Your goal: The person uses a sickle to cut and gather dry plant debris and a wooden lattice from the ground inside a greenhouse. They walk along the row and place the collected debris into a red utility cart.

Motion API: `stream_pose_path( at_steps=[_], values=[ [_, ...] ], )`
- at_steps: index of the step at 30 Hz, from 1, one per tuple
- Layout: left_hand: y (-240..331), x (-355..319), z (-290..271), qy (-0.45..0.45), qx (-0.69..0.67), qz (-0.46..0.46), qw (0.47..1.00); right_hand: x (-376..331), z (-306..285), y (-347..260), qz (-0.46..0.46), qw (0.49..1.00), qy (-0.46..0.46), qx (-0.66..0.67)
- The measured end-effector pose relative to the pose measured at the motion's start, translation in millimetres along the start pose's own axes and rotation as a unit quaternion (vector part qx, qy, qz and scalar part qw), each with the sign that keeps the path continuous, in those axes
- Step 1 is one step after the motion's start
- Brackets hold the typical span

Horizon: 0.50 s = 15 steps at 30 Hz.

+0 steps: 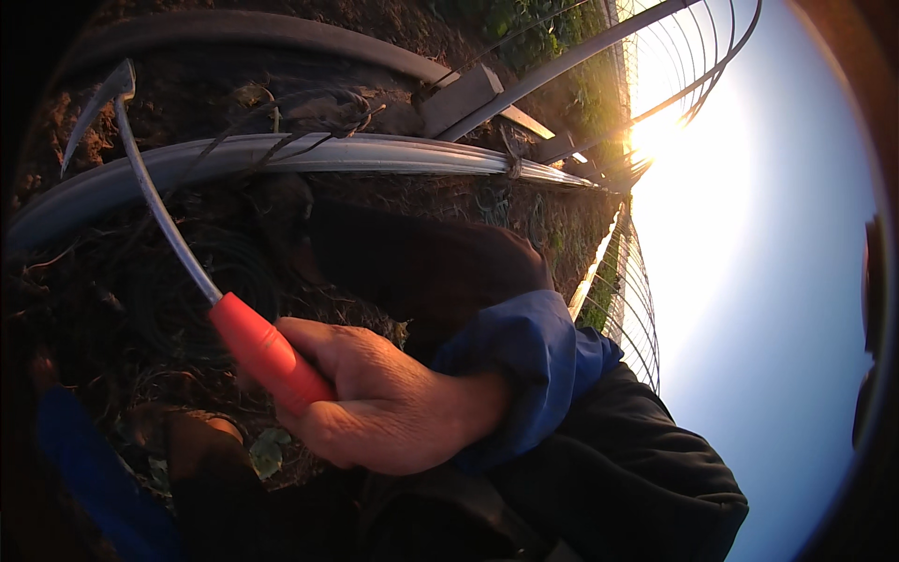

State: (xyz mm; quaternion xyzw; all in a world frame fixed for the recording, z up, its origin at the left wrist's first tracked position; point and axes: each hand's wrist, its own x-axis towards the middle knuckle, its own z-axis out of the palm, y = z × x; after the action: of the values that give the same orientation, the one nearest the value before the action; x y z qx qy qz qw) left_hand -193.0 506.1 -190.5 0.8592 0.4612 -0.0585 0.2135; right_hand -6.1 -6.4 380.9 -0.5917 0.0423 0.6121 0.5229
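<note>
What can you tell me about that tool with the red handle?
The hand tool has a smooth red handle, probably plastic, a thin pale metal shaft and a small curved, pointed metal head. It slants up toward the left, with its head over dark soil beside a grey pipe. The right hand is closed around the handle's lower end; nothing else visibly touches it.

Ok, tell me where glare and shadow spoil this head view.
Head view: low sun blows out the right side; soil at left sinks into deep shadow; the pale pipe bows from fisheye distortion; the right hand on the red-handled hoe stays readable.
</note>
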Motion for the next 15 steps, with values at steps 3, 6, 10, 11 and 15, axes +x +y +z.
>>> stream_pose_path(
  at_steps=[3, 6, 10, 11, 15],
  values=[
    [1.7, -2.2, -1.5, 0.008, -0.009, -0.001, 1.000, 1.2, -0.4, 0.5, -0.022, 0.999, -0.003, -0.032],
    [-10.8, -7.4, -11.1, 0.020, -0.011, -0.006, 1.000, 2.2, 2.5, 1.0, -0.015, 0.999, -0.014, -0.032],
    [1.0, -24.0, -21.6, 0.046, -0.037, -0.001, 0.998, -1.4, 5.7, -4.9, 0.039, 0.999, 0.004, 0.002],
    [-14.1, -31.6, -35.8, 0.061, -0.031, -0.005, 0.998, -2.8, 6.5, -7.6, 0.063, 0.998, -0.001, 0.013],
    [-8.4, -69.1, -64.1, 0.094, -0.046, 0.007, 0.995, -3.6, 12.1, 2.4, 0.013, 0.998, 0.018, 0.061]
  ],
)
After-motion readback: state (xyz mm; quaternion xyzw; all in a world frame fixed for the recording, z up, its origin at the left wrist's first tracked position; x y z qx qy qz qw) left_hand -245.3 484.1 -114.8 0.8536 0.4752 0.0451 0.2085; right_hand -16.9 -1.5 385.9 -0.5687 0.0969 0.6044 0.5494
